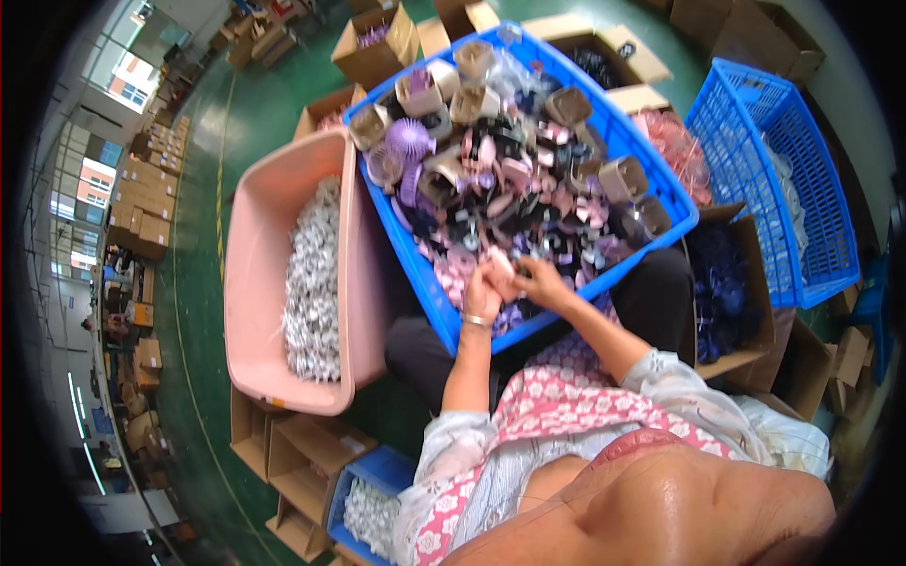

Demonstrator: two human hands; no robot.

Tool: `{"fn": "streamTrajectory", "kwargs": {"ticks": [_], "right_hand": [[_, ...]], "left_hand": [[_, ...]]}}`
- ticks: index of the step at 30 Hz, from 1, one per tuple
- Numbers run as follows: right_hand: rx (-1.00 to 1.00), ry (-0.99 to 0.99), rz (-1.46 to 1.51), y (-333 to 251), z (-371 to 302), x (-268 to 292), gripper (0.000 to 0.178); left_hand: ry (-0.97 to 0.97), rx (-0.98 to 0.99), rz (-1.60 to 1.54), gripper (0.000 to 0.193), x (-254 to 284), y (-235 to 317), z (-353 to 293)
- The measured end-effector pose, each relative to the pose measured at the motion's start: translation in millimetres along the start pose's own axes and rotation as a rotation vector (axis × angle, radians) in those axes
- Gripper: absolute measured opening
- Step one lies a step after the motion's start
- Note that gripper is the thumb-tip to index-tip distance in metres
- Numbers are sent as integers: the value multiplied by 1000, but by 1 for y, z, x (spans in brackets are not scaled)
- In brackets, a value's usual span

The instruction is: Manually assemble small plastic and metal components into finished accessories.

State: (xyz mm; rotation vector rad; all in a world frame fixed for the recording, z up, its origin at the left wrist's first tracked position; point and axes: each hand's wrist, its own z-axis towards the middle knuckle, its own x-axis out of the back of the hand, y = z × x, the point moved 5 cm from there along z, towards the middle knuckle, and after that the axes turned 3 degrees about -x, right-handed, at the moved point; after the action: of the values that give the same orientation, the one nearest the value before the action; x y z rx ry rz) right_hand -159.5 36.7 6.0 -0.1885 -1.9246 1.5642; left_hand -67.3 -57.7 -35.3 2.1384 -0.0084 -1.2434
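Note:
My left hand (482,294) is closed around a small pale pink plastic part (499,267) over the near edge of a big blue tray (425,316). Close beside it, my right hand (545,285) has its fingers pinched together at the part's right side; whatever lies between those fingertips is too small to make out. Beneath both hands, the tray holds a heap of loose pink, black and purple plastic pieces (510,193). Several cup-shaped translucent pieces (623,179) and a round purple finned piece (409,139) lie around the heap.
Left of the tray stands a deep pink tub (253,274) of silvery-white small parts (316,283). Cardboard boxes surround me, one with dark blue pieces (722,292) at the right. A blue slatted crate (769,179) stands far right. A small blue bin (342,486) sits near left.

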Motion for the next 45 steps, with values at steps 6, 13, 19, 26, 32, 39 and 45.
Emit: {"fn": "streamTrajectory", "kwargs": {"ticks": [6,13,19,26,32,39,45], "right_hand": [[-205,-216,622,-16,10,7,25],[-318,-235,630,-7,1,11,26],[-77,-226,482,-13,-5,13,22],[-167,-106,605,-40,-24,63,22],[-239,0,1183,-33,-33,118,17],[-272,18,1244,-24,-43,126,21],[-313,39,993,-28,-70,176,19]], "left_hand": [[-146,-96,-8,32,-38,28,-5],[-79,-114,-3,35,-33,17,-5],[-77,19,61,31,-29,11,-18],[-225,170,65,34,-13,8,-11],[118,147,198,23,7,9,1],[195,204,286,20,14,2,2],[210,218,528,18,27,1,-3]]}}
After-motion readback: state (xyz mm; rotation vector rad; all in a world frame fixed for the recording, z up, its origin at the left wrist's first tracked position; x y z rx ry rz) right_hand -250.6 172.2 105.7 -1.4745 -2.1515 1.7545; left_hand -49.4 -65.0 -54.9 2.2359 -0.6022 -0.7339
